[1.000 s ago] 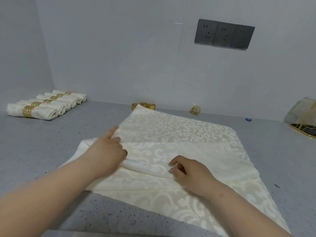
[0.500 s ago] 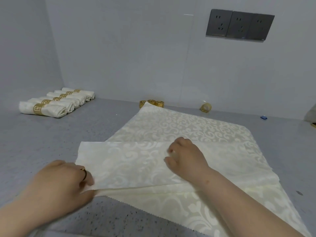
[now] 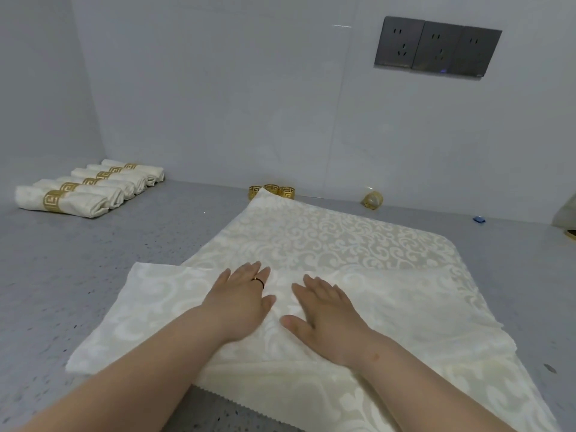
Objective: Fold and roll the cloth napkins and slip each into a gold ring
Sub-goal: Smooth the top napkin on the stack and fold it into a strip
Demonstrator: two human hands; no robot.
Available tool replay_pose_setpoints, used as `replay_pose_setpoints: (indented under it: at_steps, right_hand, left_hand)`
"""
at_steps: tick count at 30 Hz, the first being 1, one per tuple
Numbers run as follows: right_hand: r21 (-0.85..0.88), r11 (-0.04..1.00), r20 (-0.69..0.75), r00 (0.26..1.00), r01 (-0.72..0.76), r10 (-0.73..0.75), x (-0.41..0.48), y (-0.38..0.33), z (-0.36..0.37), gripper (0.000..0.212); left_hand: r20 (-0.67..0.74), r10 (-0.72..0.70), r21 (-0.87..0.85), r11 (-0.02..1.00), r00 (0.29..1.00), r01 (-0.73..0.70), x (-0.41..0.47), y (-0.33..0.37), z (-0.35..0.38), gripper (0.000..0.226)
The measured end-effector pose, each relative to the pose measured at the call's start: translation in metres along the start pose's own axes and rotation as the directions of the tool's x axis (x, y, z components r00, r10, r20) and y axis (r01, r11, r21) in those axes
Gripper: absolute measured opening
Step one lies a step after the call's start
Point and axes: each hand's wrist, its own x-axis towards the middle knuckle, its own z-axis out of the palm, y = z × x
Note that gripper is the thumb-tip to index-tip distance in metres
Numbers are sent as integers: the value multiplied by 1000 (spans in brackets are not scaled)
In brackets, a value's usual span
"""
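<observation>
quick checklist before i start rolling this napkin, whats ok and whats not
1. Both hands flat on the fold: left hand and right hand press the folded band with straight fingers. Ok.
2. Band lies smooth: no big wrinkles show. Ok.
3. Band squared to the napkin: its left end juts past the napkin's edge onto the counter. Not ok.
4. Spare gold rings at hand: three sit at the napkin's far corner. Ok.
5. Room beside the finished rolls: bare counter in front of them. Ok.
6. Layers under the band even: hidden. Cannot tell.
</observation>
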Motion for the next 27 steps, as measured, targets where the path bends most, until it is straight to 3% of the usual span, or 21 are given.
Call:
replay_pose_setpoints:
  at_steps: [4, 8, 11, 16, 19, 22, 27]
  right_hand:
    - [37, 998, -4, 999, 42, -42, -4, -6, -8, 63]
    - [144, 964, -82, 974, 223, -213, -15, -14, -25, 48]
    - [126, 927, -46, 935, 354, -351, -24, -17, -28, 37]
    - [83, 903, -99, 905, 422, -414, -26, -18, -18, 31]
    - [-93, 868, -110, 861, 489, -497, -25, -19, -10, 33]
    - [-326, 831, -195, 829, 450, -525, -24, -27, -4, 32]
    - [-387, 816, -281, 788, 430, -548, -24, -30, 1, 33]
  left_hand:
    - [25, 18, -15, 1000, 1000, -17, 3, -8, 6, 56]
    - [22, 55, -9, 998, 998, -55, 1, -13, 5, 56]
    - [25, 68, -20, 998, 997, -68, 0, -16, 4, 56]
    - [20, 82, -31, 996, 996, -81, 1, -18, 4, 56]
    - [19, 83, -33, 996, 996, -83, 0, -20, 4, 56]
    - [23, 88, -38, 995, 996, -87, -1, -22, 2, 56]
    - [18, 97, -30, 995, 995, -97, -3, -24, 2, 56]
